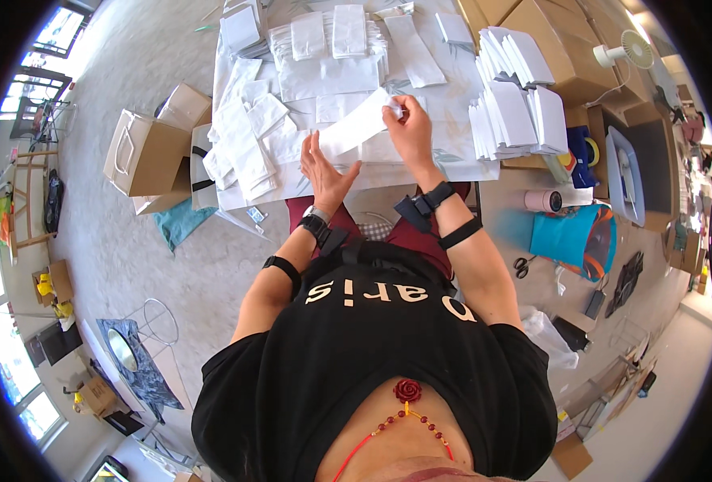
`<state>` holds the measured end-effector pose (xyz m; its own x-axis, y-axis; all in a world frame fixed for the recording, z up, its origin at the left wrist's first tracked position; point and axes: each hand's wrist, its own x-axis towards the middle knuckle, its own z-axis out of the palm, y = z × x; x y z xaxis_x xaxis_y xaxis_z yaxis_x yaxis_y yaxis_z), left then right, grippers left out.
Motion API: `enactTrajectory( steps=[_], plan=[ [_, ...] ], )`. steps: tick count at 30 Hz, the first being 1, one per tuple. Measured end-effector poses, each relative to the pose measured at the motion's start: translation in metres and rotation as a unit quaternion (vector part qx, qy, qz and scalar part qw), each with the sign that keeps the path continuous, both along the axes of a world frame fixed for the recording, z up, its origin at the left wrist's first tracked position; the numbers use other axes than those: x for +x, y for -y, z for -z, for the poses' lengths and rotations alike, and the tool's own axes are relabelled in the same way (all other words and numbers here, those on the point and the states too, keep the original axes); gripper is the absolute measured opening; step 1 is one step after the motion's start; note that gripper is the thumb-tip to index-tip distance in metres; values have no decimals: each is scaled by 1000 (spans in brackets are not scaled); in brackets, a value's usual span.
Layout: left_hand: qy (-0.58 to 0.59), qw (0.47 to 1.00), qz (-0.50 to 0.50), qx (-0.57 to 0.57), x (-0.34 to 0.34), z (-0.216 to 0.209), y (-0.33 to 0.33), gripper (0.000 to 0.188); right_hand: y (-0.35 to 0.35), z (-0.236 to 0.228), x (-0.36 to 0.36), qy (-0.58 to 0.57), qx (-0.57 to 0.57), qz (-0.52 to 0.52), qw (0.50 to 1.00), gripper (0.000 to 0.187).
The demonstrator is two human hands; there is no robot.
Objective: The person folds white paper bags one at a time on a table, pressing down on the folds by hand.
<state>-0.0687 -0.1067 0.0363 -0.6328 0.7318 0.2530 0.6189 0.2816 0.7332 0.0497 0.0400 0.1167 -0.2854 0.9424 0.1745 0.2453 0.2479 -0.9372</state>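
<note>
A long white paper sleeve (358,126) lies slantwise over the near part of the table. My right hand (411,135) pinches its far right end between thumb and fingers. At the sleeve's lower left end is my left hand (329,174), fingers stretched and thumb spread wide. Its fingertips come up to the paper's edge; whether they press on it I cannot tell. Left of that hand spreads a loose heap of white sleeves (247,149). Beyond the hands sits a neat pile of white sleeves (328,68), and a single long sleeve (415,52) lies to its right.
Stacks of folded white packets (513,116) stand at the table's right, beside cardboard boxes (545,40) and a small fan (633,50). A brown carton (143,153) is left of the table (452,165). On the right are a pink cup (542,201), a blue bag (569,239) and scissors (521,267).
</note>
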Motion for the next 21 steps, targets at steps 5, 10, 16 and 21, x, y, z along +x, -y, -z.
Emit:
enactTrajectory(
  steps=[5, 10, 16, 21],
  plan=[
    [-1, 997, -71, -41, 3, 30, -6, 97, -15, -1, 34, -73, -44, 3, 996, 23],
    [38, 998, -47, 2, -5, 42, -15, 71, -30, 9, 71, -95, -78, 55, 991, 23],
    [-9, 1000, -1, -9, -6, 45, -24, 46, -46, 53, 116, -76, -114, 98, 986, 24],
    [-65, 996, 34, -51, -5, 48, -25, 38, -45, 88, 136, -67, -138, 119, 981, 26]
  ],
)
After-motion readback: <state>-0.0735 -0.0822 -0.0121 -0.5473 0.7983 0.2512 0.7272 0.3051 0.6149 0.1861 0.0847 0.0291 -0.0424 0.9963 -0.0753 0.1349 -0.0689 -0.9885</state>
